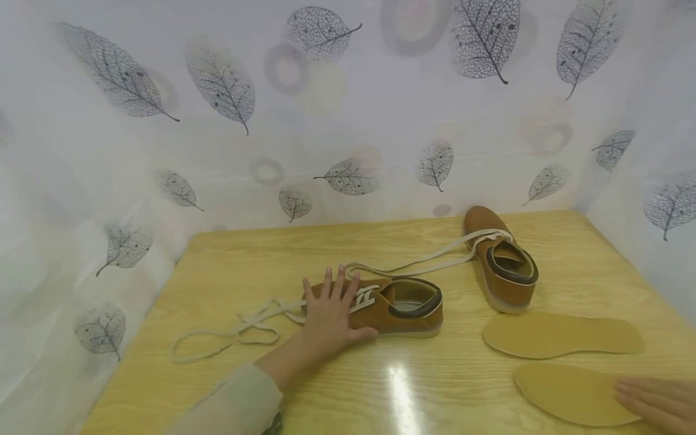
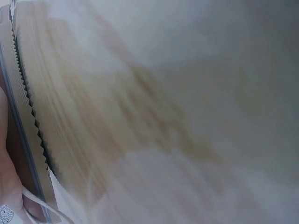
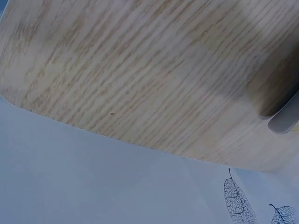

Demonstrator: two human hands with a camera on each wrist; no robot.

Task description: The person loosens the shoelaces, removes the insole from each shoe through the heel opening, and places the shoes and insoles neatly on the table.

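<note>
A brown lace-up shoe (image 1: 415, 321) lies with its toe to the left, and my left hand (image 1: 328, 317) rests on its front part with fingers spread. In the left wrist view, the ridged edge of its sole (image 2: 28, 107) and part of the hand (image 2: 8, 179) show at the left. Over at the lower right, my right hand (image 1: 660, 402) touches the near tan insole (image 1: 571, 393) with its fingers straight. Just behind that lies another tan insole (image 1: 560, 335), flat on the table. The right wrist view does not show my right hand.
A second brown shoe (image 1: 511, 295) stands at the back right, toe away. Its loosened pale laces (image 1: 418, 266) trail left across the wooden table (image 1: 244, 254). The nearer shoe's lace (image 1: 201, 332) loops out to the left. A leaf-patterned white sheet (image 1: 380, 121) surrounds the table.
</note>
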